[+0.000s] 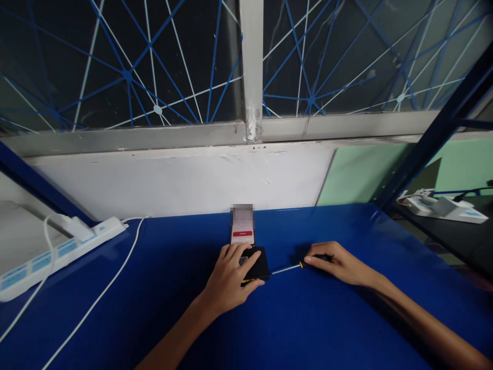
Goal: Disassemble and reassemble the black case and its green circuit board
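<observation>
My left hand (233, 272) is closed over a small black box (261, 263), its fingers on top and its thumb along the near side. A bit of yellow shows at the box's near edge. To the right, my right hand (335, 262) grips the dark handle of a screwdriver (287, 269) with a yellow collar. The screwdriver's thin metal shaft points left, its tip close by the box's right side; whether it touches cannot be made out. Just behind the box a phone (243, 226) leans upright, its screen lit and partly blurred.
A white power strip (61, 257) with a plugged-in charger and white cables lies on the left of the blue table (308, 324). Another power strip (447, 208) sits on a dark surface at right. Blue metal posts (427, 133) rise at both sides, a wall behind.
</observation>
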`<state>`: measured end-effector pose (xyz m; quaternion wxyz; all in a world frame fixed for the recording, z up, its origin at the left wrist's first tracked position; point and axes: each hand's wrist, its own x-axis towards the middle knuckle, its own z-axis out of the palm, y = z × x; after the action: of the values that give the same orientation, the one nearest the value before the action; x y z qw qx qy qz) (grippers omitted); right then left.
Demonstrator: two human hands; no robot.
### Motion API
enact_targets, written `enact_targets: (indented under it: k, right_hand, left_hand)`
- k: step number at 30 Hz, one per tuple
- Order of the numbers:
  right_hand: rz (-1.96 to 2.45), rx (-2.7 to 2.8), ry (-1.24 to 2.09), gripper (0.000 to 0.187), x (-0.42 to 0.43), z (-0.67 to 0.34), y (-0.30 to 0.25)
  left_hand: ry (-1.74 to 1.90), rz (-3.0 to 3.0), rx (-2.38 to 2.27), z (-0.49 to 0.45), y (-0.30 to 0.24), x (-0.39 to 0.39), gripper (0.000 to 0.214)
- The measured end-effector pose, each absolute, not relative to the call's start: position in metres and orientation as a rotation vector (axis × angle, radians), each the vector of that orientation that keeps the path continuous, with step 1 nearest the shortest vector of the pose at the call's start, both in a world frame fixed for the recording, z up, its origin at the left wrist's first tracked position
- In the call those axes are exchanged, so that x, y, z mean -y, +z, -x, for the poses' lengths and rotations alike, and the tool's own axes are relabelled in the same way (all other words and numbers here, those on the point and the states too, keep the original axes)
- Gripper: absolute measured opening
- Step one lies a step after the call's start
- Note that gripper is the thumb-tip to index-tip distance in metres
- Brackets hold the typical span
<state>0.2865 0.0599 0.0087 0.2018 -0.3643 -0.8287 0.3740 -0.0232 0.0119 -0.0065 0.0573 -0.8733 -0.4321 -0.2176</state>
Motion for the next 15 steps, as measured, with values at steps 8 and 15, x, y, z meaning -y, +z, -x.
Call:
enact_targets:
  k: [8,15]
  right_hand:
    - [1.052,2.219,1.164,0.031,-0.059,-0.287,-0.005]
    - [1.060,2.197,1.206,0.030,-0.060,-0.288,-0.011]
  left_hand:
    - [-0.665,2.645,1.321,0.023,-0.009,-0.013,0.052]
    - [-0.724,2.653,1.304,0.024,-0.010,-0.012,0.052]
